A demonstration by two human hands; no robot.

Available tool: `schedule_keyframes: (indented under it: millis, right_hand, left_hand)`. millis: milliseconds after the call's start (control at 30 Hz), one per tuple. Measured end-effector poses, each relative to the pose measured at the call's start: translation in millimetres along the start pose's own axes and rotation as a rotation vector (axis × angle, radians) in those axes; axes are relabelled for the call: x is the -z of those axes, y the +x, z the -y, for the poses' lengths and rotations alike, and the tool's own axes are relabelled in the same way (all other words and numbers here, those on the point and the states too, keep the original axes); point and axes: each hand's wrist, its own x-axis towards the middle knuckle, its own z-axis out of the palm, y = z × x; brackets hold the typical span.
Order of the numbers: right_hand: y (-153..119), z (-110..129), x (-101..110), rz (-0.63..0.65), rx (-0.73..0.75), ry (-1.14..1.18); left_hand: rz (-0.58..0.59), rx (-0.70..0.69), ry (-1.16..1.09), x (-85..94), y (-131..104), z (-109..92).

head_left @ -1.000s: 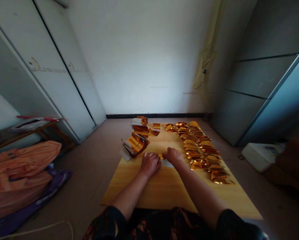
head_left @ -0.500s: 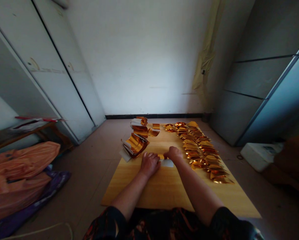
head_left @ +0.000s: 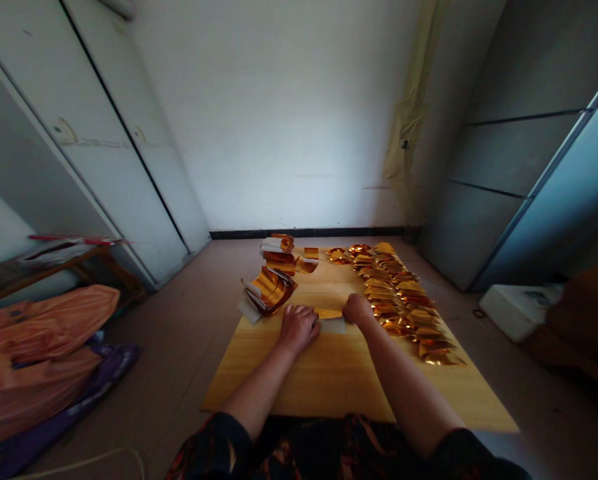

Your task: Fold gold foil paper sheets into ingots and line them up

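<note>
A gold foil paper sheet [head_left: 333,325] lies on the wooden board in front of me, its grey-white side up and a gold folded strip along its far edge. My left hand [head_left: 299,328] rests over the sheet's left end, fingers together and bent, holding it against the board. At the right end of the gold strip, my right hand [head_left: 357,309] is closed, its fingertips at the fold and partly hidden. Folded gold foil pieces [head_left: 399,293] lie in rows just right of that hand. Beyond my left hand is a stack of curled foil sheets [head_left: 271,290].
The board [head_left: 279,380] sits low in front of my lap. More foil sheets [head_left: 279,253] lie at its far left corner. Orange and purple bags [head_left: 53,333] lie on the left; a white box [head_left: 511,310] is on the floor at right, near a grey refrigerator [head_left: 503,167].
My right hand has slid a little to the right along the fold, baring more of the gold strip. My left hand stays at the sheet's left end.
</note>
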Motion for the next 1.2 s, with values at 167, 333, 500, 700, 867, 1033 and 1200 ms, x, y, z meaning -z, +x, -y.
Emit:
schedule_keyframes:
  millis: [167,333,500,700,867,1033,1200]
  right_hand:
    - [-12,-3,8,-0.079,0.055,0.066]
    - [-27,-7,8,-0.133,0.579,0.186]
    - [-41,-10,5,0.052,0.790,0.028]
    - [-51,-13,11,0.041,0.763,-0.076]
    - [-46,-21,8,0.064,0.803,-0.026]
    - [-38,-26,6,0.116,0.811,0.045]
    - [-33,-25,2,0.111,0.791,0.076]
  left_hand:
    - [-0.008,-0.042,0.016,0.0,2,8]
    - [0.013,-0.127,0.029,-2.5,5,20]
    - [0.055,-0.125,0.026,-2.5,7,25]
    - [0.149,-0.136,-0.019,4.0,10,15]
    - [0.146,-0.120,-0.071,0.8,0,-1]
    - [0.090,-0.061,-0.045,-6.0,-7,-6]
    - [0.075,-0.049,-0.030,-2.5,-5,-10]
